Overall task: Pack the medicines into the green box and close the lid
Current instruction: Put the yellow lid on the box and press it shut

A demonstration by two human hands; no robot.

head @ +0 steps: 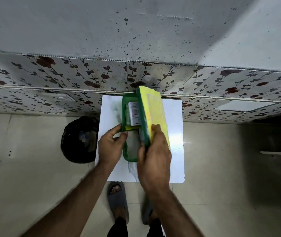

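Hands: right (153,156) grips tilted lid (155,113), left (110,146) steadies green box (125,106); label print unreadable.

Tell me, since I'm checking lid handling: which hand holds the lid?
The right hand grips the yellow lid, tilted over the green box. The left hand only steadies the box's left wall.

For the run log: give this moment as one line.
stage: closing lid | left hand: steadies green box | right hand: holds yellow lid, tilted, not shut | contents: white medicine pack inside | support: white table
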